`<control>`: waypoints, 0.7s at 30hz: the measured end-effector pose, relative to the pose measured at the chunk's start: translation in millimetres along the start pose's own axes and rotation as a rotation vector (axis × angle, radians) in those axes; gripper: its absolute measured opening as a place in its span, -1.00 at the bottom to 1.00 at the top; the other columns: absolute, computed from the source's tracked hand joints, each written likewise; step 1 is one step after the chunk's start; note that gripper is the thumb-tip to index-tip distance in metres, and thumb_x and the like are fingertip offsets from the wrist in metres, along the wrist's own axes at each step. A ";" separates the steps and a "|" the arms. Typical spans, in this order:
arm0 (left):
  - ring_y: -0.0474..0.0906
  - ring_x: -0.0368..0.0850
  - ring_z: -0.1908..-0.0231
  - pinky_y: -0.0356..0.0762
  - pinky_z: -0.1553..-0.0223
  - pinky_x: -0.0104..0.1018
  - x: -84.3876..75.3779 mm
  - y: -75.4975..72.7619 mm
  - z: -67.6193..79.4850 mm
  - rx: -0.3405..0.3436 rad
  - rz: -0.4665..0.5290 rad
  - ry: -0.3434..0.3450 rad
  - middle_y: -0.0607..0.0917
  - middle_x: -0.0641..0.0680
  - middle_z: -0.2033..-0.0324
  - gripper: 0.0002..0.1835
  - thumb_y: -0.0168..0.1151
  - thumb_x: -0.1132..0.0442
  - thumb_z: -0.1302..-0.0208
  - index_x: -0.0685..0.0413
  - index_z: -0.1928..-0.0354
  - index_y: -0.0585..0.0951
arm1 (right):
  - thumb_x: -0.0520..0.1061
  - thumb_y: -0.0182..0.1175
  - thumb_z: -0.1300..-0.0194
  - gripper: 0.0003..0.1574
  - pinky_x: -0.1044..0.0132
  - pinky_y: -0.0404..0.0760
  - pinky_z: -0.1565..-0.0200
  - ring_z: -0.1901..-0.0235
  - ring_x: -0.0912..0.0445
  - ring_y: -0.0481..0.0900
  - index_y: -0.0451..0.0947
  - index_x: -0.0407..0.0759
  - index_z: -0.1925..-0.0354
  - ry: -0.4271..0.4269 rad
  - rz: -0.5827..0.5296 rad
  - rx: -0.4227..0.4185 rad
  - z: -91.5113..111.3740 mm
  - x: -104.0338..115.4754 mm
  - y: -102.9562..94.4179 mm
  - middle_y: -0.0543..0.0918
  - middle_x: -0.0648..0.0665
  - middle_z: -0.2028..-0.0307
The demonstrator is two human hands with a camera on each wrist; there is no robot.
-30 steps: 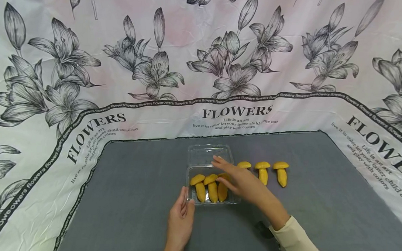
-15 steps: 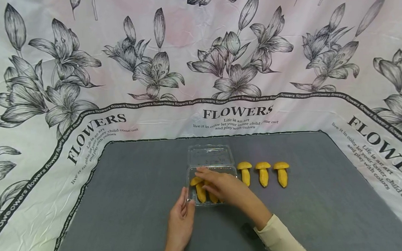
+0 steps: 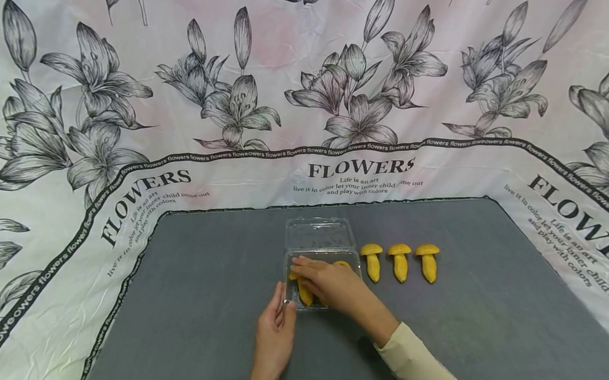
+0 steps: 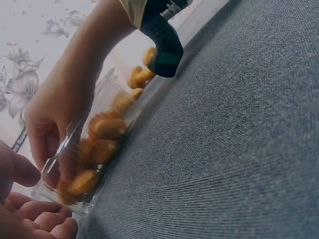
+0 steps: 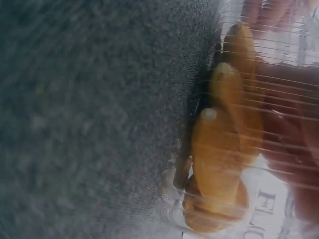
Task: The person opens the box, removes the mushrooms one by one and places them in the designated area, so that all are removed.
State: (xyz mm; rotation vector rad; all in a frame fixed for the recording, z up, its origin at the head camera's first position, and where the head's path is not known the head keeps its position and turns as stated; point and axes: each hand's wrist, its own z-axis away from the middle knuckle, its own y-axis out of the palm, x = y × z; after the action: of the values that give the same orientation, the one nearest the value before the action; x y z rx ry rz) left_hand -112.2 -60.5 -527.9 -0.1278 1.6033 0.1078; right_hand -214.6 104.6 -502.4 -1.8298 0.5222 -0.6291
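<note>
A clear plastic box (image 3: 287, 291) lies on the grey table with its lid (image 3: 318, 234) folded back. My left hand (image 3: 274, 331) grips its left edge, thumb at the rim and fingers outside. In the box lie several yellow mushrooms (image 3: 305, 293), partly covered by my right hand (image 3: 333, 284). That hand reaches in from the right, its fingers fairly straight, touching the leftmost mushroom near its cap. In the left wrist view, the fingertips of the right hand (image 4: 65, 104) go down beside a mushroom (image 4: 83, 181). Ribbed plastic blurs the mushrooms (image 5: 217, 149) in the right wrist view.
Three yellow mushrooms stand in a row right of the box: one near it (image 3: 372, 263), a middle one (image 3: 400, 263) and a far one (image 3: 428, 263). Behind the table (image 3: 207, 283) hangs a white flower-print cloth (image 3: 264, 180). A dark wrist device (image 4: 167, 52) sits on the right wrist.
My right hand has moved left from the box's right side, across the mushrooms to the leftmost one. The left hand keeps its hold on the box. Mushrooms outside the box have not moved.
</note>
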 end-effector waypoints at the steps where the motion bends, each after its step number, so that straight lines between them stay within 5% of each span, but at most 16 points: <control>1: 0.26 0.16 -0.51 0.37 -0.40 -0.22 0.0 -0.1 -0.1 -0.001 0.002 0.004 0.32 0.34 -0.51 -0.37 0.15 0.40 -0.59 0.47 -0.56 0.21 | -0.07 0.30 -0.54 -0.52 0.13 0.80 0.07 -0.20 0.06 0.70 0.63 -0.03 -0.36 0.003 0.006 0.003 -0.6 0.4 0.1 0.59 -0.05 -0.41; 10: 0.25 0.17 -0.51 0.40 -0.39 -0.14 -1.9 -1.2 0.1 0.011 -0.011 0.001 0.31 0.35 -0.51 -0.36 0.16 0.37 -0.60 0.46 -0.56 0.21 | -0.15 0.31 -0.52 -0.57 0.14 0.81 0.13 -0.11 0.05 0.75 0.67 0.00 -0.30 0.011 0.036 -0.001 -3.6 1.4 0.8 0.64 -0.01 -0.35; 21: 0.28 0.19 -0.50 0.40 -0.39 -0.13 -1.1 -1.3 -0.2 0.000 -0.017 -0.005 0.34 0.35 -0.50 -0.37 0.17 0.38 -0.59 0.46 -0.56 0.23 | -0.37 0.41 -0.34 -0.40 0.21 0.80 0.26 0.04 0.07 0.80 0.69 0.06 -0.26 0.013 0.108 0.008 -7.1 2.8 2.6 0.69 0.03 -0.29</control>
State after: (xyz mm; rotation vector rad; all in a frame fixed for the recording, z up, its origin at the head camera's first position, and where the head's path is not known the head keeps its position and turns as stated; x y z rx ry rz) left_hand -112.2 -61.9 -526.8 -0.1416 1.5968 0.0950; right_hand -217.1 96.9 -502.4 -1.7779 0.6216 -0.5697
